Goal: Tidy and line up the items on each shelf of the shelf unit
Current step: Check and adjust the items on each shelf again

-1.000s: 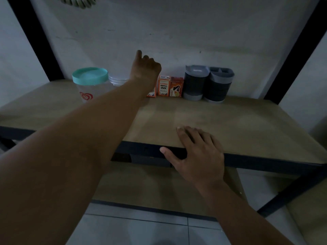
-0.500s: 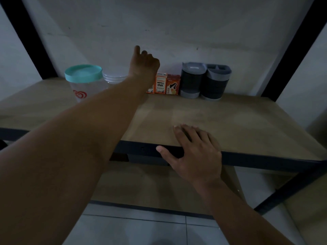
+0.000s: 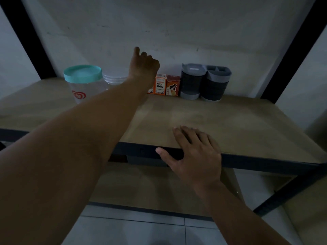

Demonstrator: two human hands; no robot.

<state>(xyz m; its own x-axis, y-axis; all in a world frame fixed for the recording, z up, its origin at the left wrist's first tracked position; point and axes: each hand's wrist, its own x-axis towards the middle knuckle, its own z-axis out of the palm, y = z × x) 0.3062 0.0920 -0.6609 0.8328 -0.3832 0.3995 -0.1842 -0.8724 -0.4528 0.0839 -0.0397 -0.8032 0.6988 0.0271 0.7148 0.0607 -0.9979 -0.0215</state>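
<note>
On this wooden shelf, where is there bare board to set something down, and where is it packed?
Free: the wide front and right of the wooden shelf, between the right hand at the front edge and the back row. Crowded: along the wall, where the teal-lidded clear tub, clear jar, small orange ink boxes, two grey cylindrical holders and left hand cluster.

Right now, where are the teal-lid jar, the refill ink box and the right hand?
Teal-lid jar [image 3: 82, 74]: head view, on the lid.
Refill ink box [image 3: 160, 84]: head view, front label.
Right hand [image 3: 196, 152]: head view, back of hand.
</note>
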